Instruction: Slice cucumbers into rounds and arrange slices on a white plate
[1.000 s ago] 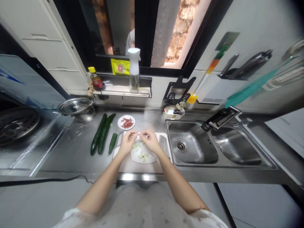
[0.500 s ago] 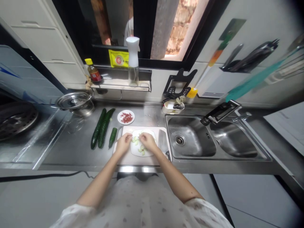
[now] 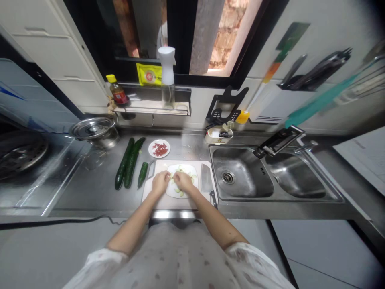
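Left hand (image 3: pixel 161 182) and right hand (image 3: pixel 183 182) curl over a white, squarish plate (image 3: pixel 171 193) of pale green, curved slices (image 3: pixel 181 193); I can't tell if either hand holds one

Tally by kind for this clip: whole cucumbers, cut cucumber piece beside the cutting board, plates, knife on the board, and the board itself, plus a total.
Whole cucumbers: 2
Cut cucumber piece: 1
Plates: 2
Knife: 1
Cutting board: 1
Total: 7

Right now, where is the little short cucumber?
In the head view, the short cucumber lies left of centre on the steel counter, between the two long cucumbers and the cutting board.
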Motion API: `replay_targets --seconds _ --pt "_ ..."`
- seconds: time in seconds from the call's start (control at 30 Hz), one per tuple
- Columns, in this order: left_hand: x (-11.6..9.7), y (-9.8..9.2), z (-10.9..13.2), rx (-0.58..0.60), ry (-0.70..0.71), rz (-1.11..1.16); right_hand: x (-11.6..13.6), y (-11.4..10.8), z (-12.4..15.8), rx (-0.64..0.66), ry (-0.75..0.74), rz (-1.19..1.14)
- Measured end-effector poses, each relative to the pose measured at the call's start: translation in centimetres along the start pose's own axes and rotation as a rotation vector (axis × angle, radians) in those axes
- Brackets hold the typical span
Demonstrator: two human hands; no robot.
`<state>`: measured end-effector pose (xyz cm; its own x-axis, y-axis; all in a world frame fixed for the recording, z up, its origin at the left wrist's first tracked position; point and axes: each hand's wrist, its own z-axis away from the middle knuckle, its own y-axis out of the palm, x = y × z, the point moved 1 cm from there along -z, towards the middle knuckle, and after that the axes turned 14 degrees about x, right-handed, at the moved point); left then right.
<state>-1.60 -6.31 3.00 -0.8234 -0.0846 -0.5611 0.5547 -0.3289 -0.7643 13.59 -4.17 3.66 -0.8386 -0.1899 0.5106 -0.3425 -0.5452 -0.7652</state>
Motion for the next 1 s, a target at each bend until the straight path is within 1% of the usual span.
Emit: replay_targets --seconds 0.17,0.47,0.67,1.0 --pt "0.3 0.3 -0.3 -0.001 -0.007 -0.039 0.1 0.1 -0.4 0.055 0.019 0.067" --pt "0.5 0.7 -0.6 -0.004 -0.004 -0.060 0.5 0.0 -0.6 0.060 -0.010 0.108" --pt "0.5 0.6 -0.7 0.006 -0.013 -0.068 0.6 0.0 -0.8 0.088 0.000 0.133" --pt "0.1 0.5 -0.8 -0.010 -0.007 -0.090 0.4 0.2 -1.1 0.091 -0.006 0.198"
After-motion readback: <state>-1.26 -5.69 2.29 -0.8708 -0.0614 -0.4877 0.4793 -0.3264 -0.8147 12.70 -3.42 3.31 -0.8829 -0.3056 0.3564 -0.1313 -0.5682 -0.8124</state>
